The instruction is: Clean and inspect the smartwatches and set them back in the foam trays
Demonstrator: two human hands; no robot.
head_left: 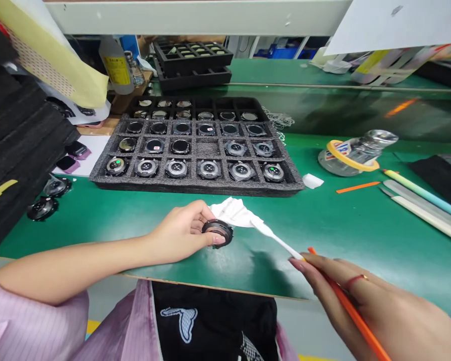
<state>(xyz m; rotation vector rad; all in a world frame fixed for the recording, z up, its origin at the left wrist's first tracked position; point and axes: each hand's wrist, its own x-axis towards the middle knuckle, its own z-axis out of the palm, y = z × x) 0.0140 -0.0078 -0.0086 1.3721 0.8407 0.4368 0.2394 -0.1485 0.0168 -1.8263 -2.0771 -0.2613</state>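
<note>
My left hand [182, 230] pinches a round black watch case [212, 226], tilted on edge just above the green table, thumb across its face. Behind it lies a crumpled white tissue [233, 211], which touches or nearly touches my left fingers. My right hand [379, 301] is closed around a slim white stick [283, 244]. Its wider far end meets the tissue; whether the tissue is wrapped around it I cannot tell. An orange stick [355, 321] also runs through the same hand. Beyond both hands, a black foam tray [195, 186] carries rows of watch cases, two with green lights.
Two loose watch cases [43, 208] lie at left beside stacked black foam trays [26, 135]. At right are a glass bottle [351, 155] with a yellow band, an orange strip [357, 187] and several long tools [428, 215]. A tissue scrap [312, 181] sits by the tray corner.
</note>
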